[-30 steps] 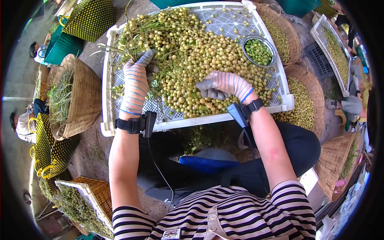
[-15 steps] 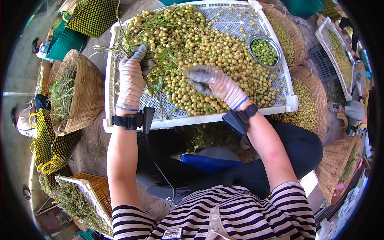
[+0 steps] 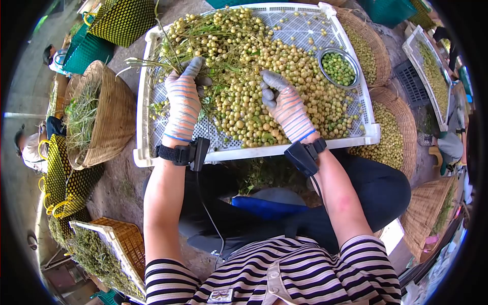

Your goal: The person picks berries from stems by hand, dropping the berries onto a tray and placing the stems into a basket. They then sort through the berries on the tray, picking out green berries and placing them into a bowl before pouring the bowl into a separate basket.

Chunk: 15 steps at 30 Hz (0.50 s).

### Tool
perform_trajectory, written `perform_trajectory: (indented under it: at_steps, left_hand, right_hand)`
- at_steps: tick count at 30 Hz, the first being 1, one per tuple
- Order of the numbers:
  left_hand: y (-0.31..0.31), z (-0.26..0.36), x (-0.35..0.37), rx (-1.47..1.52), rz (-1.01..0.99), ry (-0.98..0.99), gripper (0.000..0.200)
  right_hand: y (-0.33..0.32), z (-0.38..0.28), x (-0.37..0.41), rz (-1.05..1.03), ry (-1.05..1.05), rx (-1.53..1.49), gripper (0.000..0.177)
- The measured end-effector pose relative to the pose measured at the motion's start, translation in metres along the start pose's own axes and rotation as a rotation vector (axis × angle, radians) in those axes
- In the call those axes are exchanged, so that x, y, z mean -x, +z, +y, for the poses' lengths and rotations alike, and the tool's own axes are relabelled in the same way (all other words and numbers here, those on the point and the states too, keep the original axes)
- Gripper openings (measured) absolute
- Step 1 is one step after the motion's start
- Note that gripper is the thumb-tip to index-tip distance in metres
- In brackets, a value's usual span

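Note:
My left hand (image 3: 184,96), in a striped glove with grey fingers, is closed around a bunch of thin green stems (image 3: 147,63) whose ends stick out to the left. Small round yellow-green fruits (image 3: 249,114) lie heaped beneath both hands, in a white mesh tray (image 3: 315,141). Over the middle of the heap is my right hand (image 3: 285,101), gloved the same way, its fingers curled in against the thumb. Whatever they may hold is hidden. A metal bowl (image 3: 319,53) of greener fruits (image 3: 337,69) rests in the tray at the right.
Wicker baskets of fruit (image 3: 389,134) stand right of the tray. On the left are a basket of stems (image 3: 114,119) and yellow-black woven bags (image 3: 122,20). A crate with stemmed fruit (image 3: 129,239) sits lower left. Other people are at the far left and right.
My right hand has moved right and slightly up over the fruits, its fingers curling in. My left hand has shifted a little right with the stems still in it.

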<state>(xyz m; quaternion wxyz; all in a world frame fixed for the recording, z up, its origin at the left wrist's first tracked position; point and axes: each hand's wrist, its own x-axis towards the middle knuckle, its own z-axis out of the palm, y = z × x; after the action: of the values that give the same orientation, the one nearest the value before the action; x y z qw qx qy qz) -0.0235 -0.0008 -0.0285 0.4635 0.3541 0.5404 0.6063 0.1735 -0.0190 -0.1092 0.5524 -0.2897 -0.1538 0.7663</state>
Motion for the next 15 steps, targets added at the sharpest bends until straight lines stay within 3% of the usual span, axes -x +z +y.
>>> perform_trajectory:
  at_steps: [2,4,6,8,13,15]
  left_hand:
    - [0.002,0.001,0.002,-0.003,0.009,0.002,0.015]
    - [0.002,0.003,0.001,-0.009,0.012,0.010,0.015]
    - [-0.002,-0.001,-0.004,0.049,0.073,0.025,0.014]
    - [-0.003,0.004,-0.003,0.035,0.058,0.032,0.015]
    - [0.003,0.001,0.007,-0.009,-0.002,0.047,0.014]
    - [0.003,0.001,0.009,-0.022,-0.034,0.063,0.014]
  right_hand:
    - [0.002,-0.005,0.002,0.027,-0.059,-0.013,0.017]
    - [0.005,-0.010,0.003,0.030,0.063,-0.176,0.017]
    - [-0.010,-0.006,-0.001,-0.101,0.018,-0.356,0.020]
    - [-0.010,-0.012,0.005,0.003,-0.012,-0.219,0.021]
    - [0.019,-0.018,0.016,0.003,0.121,0.374,0.033]
    - [0.018,-0.014,0.010,-0.058,0.098,0.401,0.028]
